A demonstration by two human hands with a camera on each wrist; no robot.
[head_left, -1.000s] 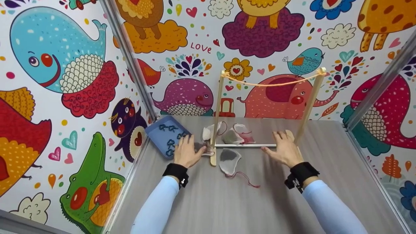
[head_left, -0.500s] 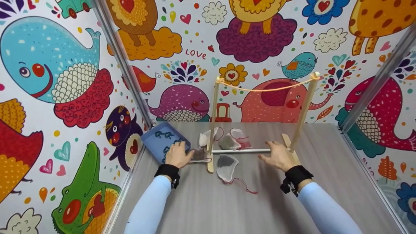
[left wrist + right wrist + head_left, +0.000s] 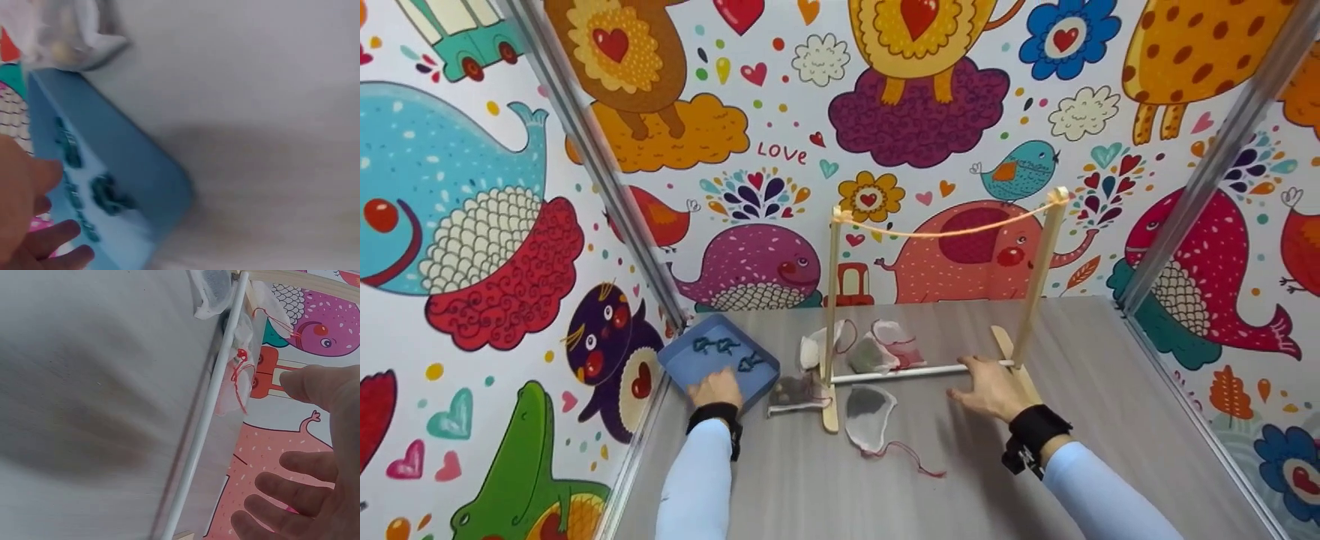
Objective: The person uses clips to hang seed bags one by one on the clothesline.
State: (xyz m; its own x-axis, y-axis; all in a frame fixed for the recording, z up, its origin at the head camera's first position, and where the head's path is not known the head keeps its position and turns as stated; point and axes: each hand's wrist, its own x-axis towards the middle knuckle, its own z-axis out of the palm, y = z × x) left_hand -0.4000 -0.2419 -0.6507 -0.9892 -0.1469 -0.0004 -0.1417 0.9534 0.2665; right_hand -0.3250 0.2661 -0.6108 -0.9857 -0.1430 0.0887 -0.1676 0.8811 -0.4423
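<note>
My left hand (image 3: 718,388) is over the blue tray (image 3: 771,379), its fingers reaching down into it; in the left wrist view the fingers (image 3: 53,239) are loosely bent with nothing between them. Small dark green pieces (image 3: 750,362), perhaps clips, lie in the tray; the hand hides some. A wooden frame (image 3: 1039,281) stands upright, an orange string (image 3: 952,234) slack between its posts and a white rod (image 3: 915,373) low across it. Beside its right post is my right hand (image 3: 990,390), fingers spread and holding nothing (image 3: 304,495); whether it touches the rod is unclear.
Several small sheer drawstring pouches lie around the frame: a grey-and-white pouch (image 3: 871,416) in front, a brownish pouch (image 3: 796,396) beside the tray, a greenish pouch (image 3: 871,352) behind the rod. Printed walls (image 3: 780,187) enclose the table (image 3: 810,495) at the back and sides.
My left hand has moved left from beside the frame to over the tray, its fingers now lowered into it. The right hand stays by the right post. The head view has shifted.
</note>
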